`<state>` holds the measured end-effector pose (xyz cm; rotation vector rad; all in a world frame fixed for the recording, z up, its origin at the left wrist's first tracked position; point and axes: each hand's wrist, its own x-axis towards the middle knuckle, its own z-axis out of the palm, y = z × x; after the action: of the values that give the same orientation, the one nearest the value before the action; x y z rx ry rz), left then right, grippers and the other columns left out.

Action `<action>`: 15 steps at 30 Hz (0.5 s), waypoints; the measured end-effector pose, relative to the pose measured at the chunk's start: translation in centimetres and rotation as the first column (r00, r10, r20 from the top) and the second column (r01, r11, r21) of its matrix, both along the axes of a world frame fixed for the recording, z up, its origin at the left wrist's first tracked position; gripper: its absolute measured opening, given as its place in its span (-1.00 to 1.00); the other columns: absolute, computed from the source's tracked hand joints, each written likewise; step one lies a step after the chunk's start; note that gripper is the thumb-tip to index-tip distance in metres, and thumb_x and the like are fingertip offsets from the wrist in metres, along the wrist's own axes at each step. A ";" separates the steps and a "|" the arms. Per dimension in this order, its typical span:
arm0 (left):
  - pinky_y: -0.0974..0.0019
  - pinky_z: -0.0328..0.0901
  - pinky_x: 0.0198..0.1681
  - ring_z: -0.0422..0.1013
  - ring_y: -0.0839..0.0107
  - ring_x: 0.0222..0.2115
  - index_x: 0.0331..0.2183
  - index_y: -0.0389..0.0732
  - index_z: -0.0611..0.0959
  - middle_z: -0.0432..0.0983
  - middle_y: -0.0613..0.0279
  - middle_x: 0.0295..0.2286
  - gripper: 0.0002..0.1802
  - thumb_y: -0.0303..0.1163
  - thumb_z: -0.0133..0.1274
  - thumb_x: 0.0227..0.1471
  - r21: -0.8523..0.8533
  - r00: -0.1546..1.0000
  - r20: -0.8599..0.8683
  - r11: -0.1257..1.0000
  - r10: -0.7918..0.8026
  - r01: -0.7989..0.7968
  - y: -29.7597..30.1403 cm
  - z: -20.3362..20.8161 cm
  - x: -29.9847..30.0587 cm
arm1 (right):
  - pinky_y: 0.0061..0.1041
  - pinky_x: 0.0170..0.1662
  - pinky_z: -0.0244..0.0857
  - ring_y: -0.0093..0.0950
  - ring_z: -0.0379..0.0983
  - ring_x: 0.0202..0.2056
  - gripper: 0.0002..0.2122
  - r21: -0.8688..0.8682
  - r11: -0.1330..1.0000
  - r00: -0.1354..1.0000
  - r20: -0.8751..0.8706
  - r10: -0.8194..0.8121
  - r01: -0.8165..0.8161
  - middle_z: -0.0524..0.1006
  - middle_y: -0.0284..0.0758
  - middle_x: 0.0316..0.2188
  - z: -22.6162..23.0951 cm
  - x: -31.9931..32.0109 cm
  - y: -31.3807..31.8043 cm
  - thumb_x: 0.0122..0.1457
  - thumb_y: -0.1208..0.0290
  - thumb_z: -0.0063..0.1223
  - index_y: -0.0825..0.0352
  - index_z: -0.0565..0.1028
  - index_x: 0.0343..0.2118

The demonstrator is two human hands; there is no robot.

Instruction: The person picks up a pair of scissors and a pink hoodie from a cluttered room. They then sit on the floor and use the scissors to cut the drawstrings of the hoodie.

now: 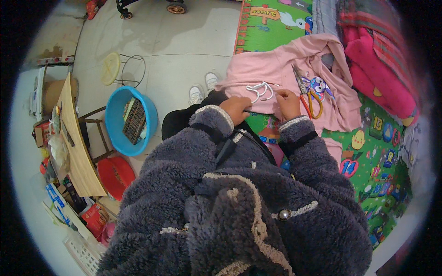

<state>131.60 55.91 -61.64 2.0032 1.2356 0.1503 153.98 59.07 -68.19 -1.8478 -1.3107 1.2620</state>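
A pink sweatshirt (258,66) with a cartoon rabbit print (317,85) lies spread in front of me. My left hand (235,109) is closed on its near edge, fingertips partly hidden. To the right, my right hand (288,104) has its fingers pinched together at the same edge, gripping the cloth. A white drawstring (262,87) lies loosely looped on the fabric between the hands. Scissors (299,79) with red and orange handles rest on the sweatshirt just right of my right hand, blades pointing away.
A green printed play mat (363,158) lies under the sweatshirt. Pink bedding (380,73) is piled at the far right. On the left stand a blue basin (152,108) with things inside, a red stool seat (115,177) and a wooden tabletop (78,147). Wheels (176,8) show at the top.
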 end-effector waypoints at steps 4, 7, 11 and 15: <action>0.17 0.19 -0.01 0.29 0.12 -0.08 -0.24 -0.18 0.56 0.41 0.08 -0.14 -0.65 -0.36 0.11 -0.19 -0.026 0.997 0.024 0.997 -0.074 0.075 0.0 0.6 -0.1 | -0.40 -0.17 0.29 -0.24 0.43 -0.28 -0.76 0.124 0.973 0.974 0.139 0.178 -0.195 0.48 -0.10 -0.36 1.4 -0.9 -0.5 -0.04 0.41 0.00 0.45 0.49 -0.33; 0.18 0.23 -0.06 0.36 0.14 -0.16 -0.23 -0.16 0.57 0.46 0.08 -0.21 -0.67 -0.35 0.08 -0.16 -0.124 0.989 -0.029 0.983 -0.142 0.137 0.0 0.9 -0.1 | -0.36 -0.18 0.29 -0.22 0.42 -0.27 -0.70 0.062 0.977 0.962 0.196 0.188 -0.203 0.47 -0.10 -0.39 2.1 -2.2 -0.4 -0.04 0.34 0.02 0.47 0.45 -0.29; 0.21 0.26 -0.11 0.41 0.13 -0.23 -0.22 -0.16 0.57 0.49 0.08 -0.27 -0.67 -0.31 0.04 -0.11 -0.288 0.991 0.099 0.950 -0.095 0.120 -0.7 1.0 0.9 | -0.32 -0.24 0.28 -0.20 0.43 -0.33 -0.68 -0.015 0.980 0.961 0.196 0.196 -0.197 0.47 -0.08 -0.43 2.9 -2.7 0.1 -0.06 0.24 0.05 0.44 0.44 -0.36; 0.24 0.28 -0.14 0.42 0.16 -0.26 -0.23 -0.20 0.57 0.50 0.08 -0.30 -0.69 -0.31 0.02 -0.08 -0.301 0.990 0.116 0.947 -0.079 0.111 -0.9 0.7 1.7 | -0.28 -0.27 0.29 -0.17 0.43 -0.37 -0.67 -0.043 0.971 0.935 0.262 0.240 -0.237 0.48 -0.07 -0.46 3.4 -2.8 0.5 -0.07 0.19 0.06 0.42 0.44 -0.42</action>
<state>133.35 54.99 -60.89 1.7572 1.0256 0.0117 151.17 59.59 -64.78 -1.9639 -1.7196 1.1679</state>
